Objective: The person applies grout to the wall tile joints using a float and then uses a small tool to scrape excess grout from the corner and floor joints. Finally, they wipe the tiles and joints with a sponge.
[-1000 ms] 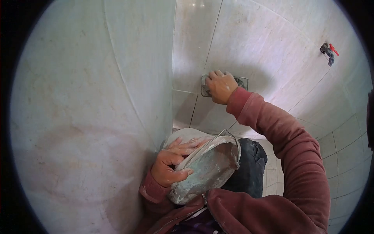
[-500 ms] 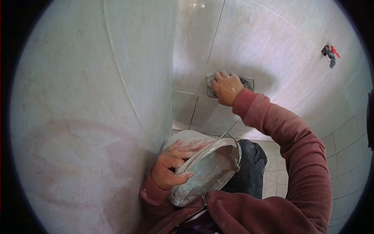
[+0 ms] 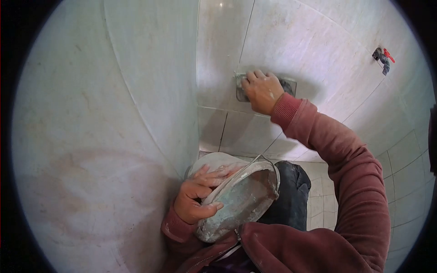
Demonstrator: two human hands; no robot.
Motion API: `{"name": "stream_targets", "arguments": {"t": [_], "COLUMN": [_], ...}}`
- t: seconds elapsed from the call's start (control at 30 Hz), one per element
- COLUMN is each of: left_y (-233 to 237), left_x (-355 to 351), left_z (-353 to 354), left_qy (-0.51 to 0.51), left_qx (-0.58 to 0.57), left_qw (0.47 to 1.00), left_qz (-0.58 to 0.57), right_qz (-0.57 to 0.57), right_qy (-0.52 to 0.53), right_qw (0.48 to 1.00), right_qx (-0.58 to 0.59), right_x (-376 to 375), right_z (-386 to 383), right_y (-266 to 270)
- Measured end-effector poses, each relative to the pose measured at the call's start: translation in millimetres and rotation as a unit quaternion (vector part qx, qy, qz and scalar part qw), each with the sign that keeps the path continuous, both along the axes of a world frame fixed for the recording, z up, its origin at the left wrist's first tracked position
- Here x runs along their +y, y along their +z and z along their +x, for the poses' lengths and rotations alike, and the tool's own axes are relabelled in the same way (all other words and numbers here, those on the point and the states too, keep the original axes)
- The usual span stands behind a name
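Observation:
My left hand [image 3: 196,193] grips the rim of a tilted, mortar-stained bucket [image 3: 241,198], with the thumb inside the rim and the fingers spread on its outer side. The bucket's wire handle rests against the far side of its opening. My right hand [image 3: 261,91] is closed on a flat rectangular trowel [image 3: 288,86], whose plate lies against the tiled wall [image 3: 300,50]. The trowel's grip is hidden under my fingers. Pale residue marks both hands.
A tap [image 3: 383,60] with a red handle sticks out of the wall at the upper right. A second wall [image 3: 91,113] rises close on the left. My dark-trousered leg [image 3: 291,195] is beside the bucket, above a tiled floor [image 3: 322,195].
My right hand and the trowel have moved slightly up the wall. The view has shifted a little, and my left hand still holds the bucket.

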State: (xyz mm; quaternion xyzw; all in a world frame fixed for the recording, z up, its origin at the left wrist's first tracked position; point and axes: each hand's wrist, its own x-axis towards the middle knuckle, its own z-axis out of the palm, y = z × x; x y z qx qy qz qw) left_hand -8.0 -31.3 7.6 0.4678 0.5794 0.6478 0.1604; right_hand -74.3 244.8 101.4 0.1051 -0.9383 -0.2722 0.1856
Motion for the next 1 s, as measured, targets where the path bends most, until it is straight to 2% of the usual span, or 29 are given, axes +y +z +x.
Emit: {"name": "stream_targets", "arguments": {"t": [0.07, 0.13, 0.17, 0.23, 0.27, 0.37, 0.43, 0.47, 0.57, 0.6, 0.67, 0.7, 0.77, 0.9, 1.0], "left_y": [0.7, 0.9, 0.4, 2.3, 2.9, -4.1, -0.5, 1.6, 2.5, 2.6, -3.1, -3.5, 1.3, 0.3, 1.1], "left_x": [2.5, 2.4, 1.3, 0.6, 0.4, 2.7, 2.8, 0.8, 0.1, -0.4, -0.5, 0.2, 1.8, 0.7, -0.4], "left_z": [2.6, 0.3, 0.9, 1.0, 2.4, 2.2, 1.4, 0.0, 2.7, 0.3, 0.7, 3.1, 1.6, 3.8, 0.2], "left_qy": [0.011, 0.010, 0.011, 0.012, 0.010, 0.015, 0.006, -0.001, 0.011, 0.009, 0.012, 0.014, 0.023, 0.025, 0.023], "left_qx": [-0.016, -0.010, -0.003, -0.008, -0.018, -0.021, -0.009, 0.014, -0.004, -0.002, -0.019, -0.029, -0.025, -0.043, -0.035], "left_qw": [1.000, 1.000, 1.000, 1.000, 1.000, 0.999, 1.000, 1.000, 1.000, 1.000, 1.000, 0.999, 0.999, 0.998, 0.999], "left_qz": [0.009, 0.001, -0.010, -0.018, -0.023, 0.025, 0.003, -0.018, -0.024, -0.023, 0.001, -0.002, 0.009, 0.033, 0.028], "right_qz": [-0.023, -0.022, -0.025, 0.003, 0.003, -0.024, -0.038, -0.042, -0.037, -0.037, -0.157, -0.160, -0.208, -0.189, -0.212], "right_qy": [-0.028, 0.088, 0.086, 0.010, 0.010, 0.020, 0.084, 0.083, -0.073, -0.074, 0.033, 0.033, 0.055, 0.058, 0.036], "right_qw": [0.999, 0.986, 0.987, 1.000, 0.999, 0.998, 0.983, 0.983, 0.994, 0.994, 0.985, 0.985, 0.967, 0.974, 0.976], "right_qx": [-0.023, 0.140, 0.137, 0.029, 0.030, 0.046, 0.157, 0.156, -0.068, -0.066, 0.070, 0.060, 0.135, 0.106, 0.043], "right_x": [-4.1, -1.9, 0.2, 1.3, 0.4, -3.2, 1.5, 2.3, 3.3, 2.9, 0.7, -0.3, 0.2, -2.0, -3.4], "right_z": [1.5, -0.9, 1.5, 1.1, 3.4, 4.2, -5.1, -2.5, 4.7, 6.8, 12.3, 10.1, -1.9, -2.0, -5.6], "right_y": [11.8, 17.9, 14.0, 12.6, 12.6, 24.3, 31.6, 25.0, 16.9, 22.1, 33.1, 37.6, 46.1, 1.8, -45.6]}}
